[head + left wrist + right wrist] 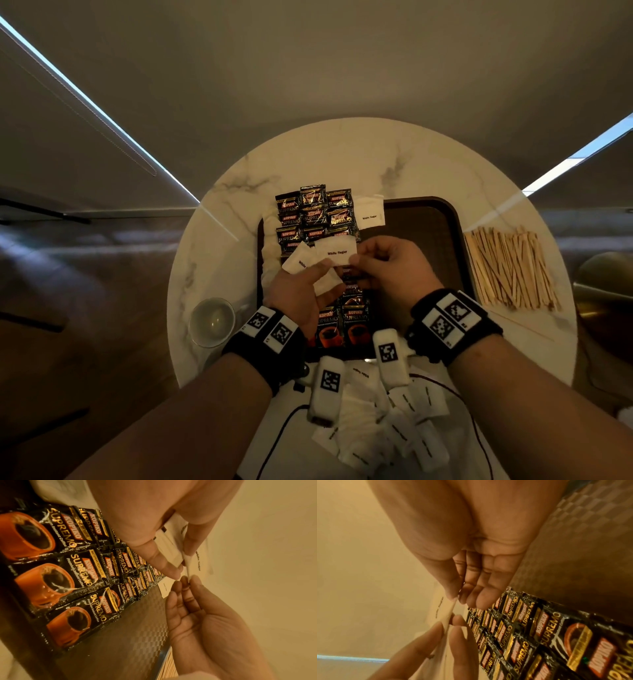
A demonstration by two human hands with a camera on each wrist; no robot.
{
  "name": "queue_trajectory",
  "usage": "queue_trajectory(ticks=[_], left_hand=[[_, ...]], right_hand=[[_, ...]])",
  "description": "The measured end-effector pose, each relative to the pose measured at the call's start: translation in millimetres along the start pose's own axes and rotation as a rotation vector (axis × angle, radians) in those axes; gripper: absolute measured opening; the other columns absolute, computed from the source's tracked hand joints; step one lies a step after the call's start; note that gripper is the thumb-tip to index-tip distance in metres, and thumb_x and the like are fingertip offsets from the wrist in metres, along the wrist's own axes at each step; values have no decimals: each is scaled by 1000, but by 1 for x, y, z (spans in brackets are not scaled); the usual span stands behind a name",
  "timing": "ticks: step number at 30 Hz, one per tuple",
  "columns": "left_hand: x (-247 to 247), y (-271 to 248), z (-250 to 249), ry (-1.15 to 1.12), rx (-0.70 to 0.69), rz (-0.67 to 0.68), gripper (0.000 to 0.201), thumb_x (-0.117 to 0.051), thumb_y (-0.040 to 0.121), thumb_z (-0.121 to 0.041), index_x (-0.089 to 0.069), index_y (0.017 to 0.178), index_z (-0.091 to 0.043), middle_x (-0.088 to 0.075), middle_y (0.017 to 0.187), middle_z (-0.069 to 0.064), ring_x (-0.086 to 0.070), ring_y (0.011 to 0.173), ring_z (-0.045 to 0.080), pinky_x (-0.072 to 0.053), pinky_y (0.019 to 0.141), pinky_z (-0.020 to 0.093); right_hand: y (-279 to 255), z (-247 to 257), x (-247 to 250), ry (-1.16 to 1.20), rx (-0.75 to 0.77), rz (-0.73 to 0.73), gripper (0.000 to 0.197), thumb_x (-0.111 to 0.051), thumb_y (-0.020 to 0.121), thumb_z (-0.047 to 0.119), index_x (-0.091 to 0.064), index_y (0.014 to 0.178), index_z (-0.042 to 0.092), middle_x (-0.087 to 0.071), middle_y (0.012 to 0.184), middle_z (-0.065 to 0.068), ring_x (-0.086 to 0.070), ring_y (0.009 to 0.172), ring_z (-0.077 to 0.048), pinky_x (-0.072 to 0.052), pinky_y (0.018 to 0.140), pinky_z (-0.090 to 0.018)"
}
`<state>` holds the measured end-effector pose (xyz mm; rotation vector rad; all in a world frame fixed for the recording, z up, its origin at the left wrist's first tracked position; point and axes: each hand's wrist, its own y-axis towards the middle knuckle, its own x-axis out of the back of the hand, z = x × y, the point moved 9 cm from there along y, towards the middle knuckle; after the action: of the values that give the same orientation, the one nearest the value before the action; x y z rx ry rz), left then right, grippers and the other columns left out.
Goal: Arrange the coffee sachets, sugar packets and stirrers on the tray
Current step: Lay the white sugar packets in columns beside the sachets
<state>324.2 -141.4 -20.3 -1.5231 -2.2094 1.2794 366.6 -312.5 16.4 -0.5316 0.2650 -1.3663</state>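
From the head view I see my left hand [301, 291] over the dark tray [442, 240], fingers curled around a few white sugar packets [303, 263], thumb on top. My right hand [394, 267] sits just beside it, thumb and fingers pinching one White Sugar packet [334, 251] by its near edge. Kopiko Supremo coffee sachets [313, 214] lie in overlapping rows on the tray's left part, with another sugar packet [370, 212] at its far edge. Wooden stirrers [510, 267] lie heaped on the marble table [239, 192], right of the tray.

From the left wrist, my left hand [154, 524] grips the packets, and my right hand [197, 615] meets them at the fingertips [184, 582], palm half open above the tray's textured floor [133, 628].

From the right wrist, my right thumb and fingers [477, 588] pinch a packet edge [448, 609] above the sachets [522, 628].
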Motion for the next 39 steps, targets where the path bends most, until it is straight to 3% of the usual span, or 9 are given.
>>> queue_trajectory(ticks=[4, 8, 11, 17, 20, 23, 26, 33, 39], left_hand=[[-2, 3, -1, 22, -23, 24, 36, -71, 94, -5, -65, 128, -8, -73, 122, 20, -71, 101, 32, -61, 64, 35], [-3, 8, -3, 68, -39, 30, 31, -73, 93, -5, -67, 124, -8, -74, 117, 18, -72, 96, 31, -60, 59, 33], [-4, 13, -6, 131, -38, 31, 31, -75, 92, -6, -67, 121, -9, -76, 111, 17, -76, 83, 26, -60, 57, 32], [6, 16, -6, 150, -10, 42, 24, -65, 97, 0, -63, 117, -14, -75, 99, 12, -77, 81, 25, -62, 59, 36], [11, 15, -5, 95, 44, 58, 21, -56, 101, 1, -63, 114, -15, -73, 100, 13, -74, 88, 31, -65, 66, 42], [17, 13, 0, 5, 112, 44, 26, -48, 101, -2, -60, 123, -10, -70, 113, 21, -73, 93, 37, -64, 68, 46], [25, 13, 3, -21, 126, 9, 28, -45, 100, -4, -60, 124, -8, -70, 117, 24, -73, 92, 38, -63, 71, 49], [32, 9, 10, -22, 148, -28, 33, -44, 101, -5, -58, 131, -4, -70, 123, 28, -74, 91, 38, -65, 62, 44], [24, 7, 7, 76, 104, 38, 27, -44, 108, -10, -61, 128, -12, -77, 108, 19, -76, 91, 31, -64, 61, 40]], right_hand=[[-2, -4, -1, 142, -8, -17, 10, -69, 96, 4, -71, 106, 3, -77, 82, -9, -73, 71, -14, -62, 67, -24], [4, -16, 0, 378, -103, 0, 14, -65, 98, 1, -68, 110, -4, -74, 77, -6, -70, 66, -13, -62, 65, -24], [12, -16, 8, 237, -60, -13, 12, -67, 97, 2, -70, 107, -4, -74, 78, -7, -69, 67, -12, -60, 63, -24], [63, -41, 68, 120, -104, -331, 11, -67, 97, 2, -72, 90, 9, -73, 77, -5, -63, 65, -13, -58, 61, -24], [86, -46, 77, -13, -136, -337, 9, -67, 98, 6, -72, 90, 10, -74, 85, -10, -65, 70, -16, -60, 69, -30], [100, -48, 77, -129, -144, -343, 9, -69, 98, 11, -72, 90, 11, -76, 90, -11, -66, 71, -16, -62, 72, -34], [104, -52, 78, -219, -157, -394, 9, -73, 95, 16, -74, 87, 13, -77, 87, -11, -71, 72, -19, -65, 76, -39], [105, -51, 79, -388, -167, -453, 14, -79, 89, 30, -71, 83, 21, -74, 74, 0, -73, 67, -19, -65, 73, -38], [106, -51, 79, -427, -158, -433, 15, -80, 85, 33, -69, 81, 24, -75, 80, 0, -73, 75, -20, -64, 78, -42]])
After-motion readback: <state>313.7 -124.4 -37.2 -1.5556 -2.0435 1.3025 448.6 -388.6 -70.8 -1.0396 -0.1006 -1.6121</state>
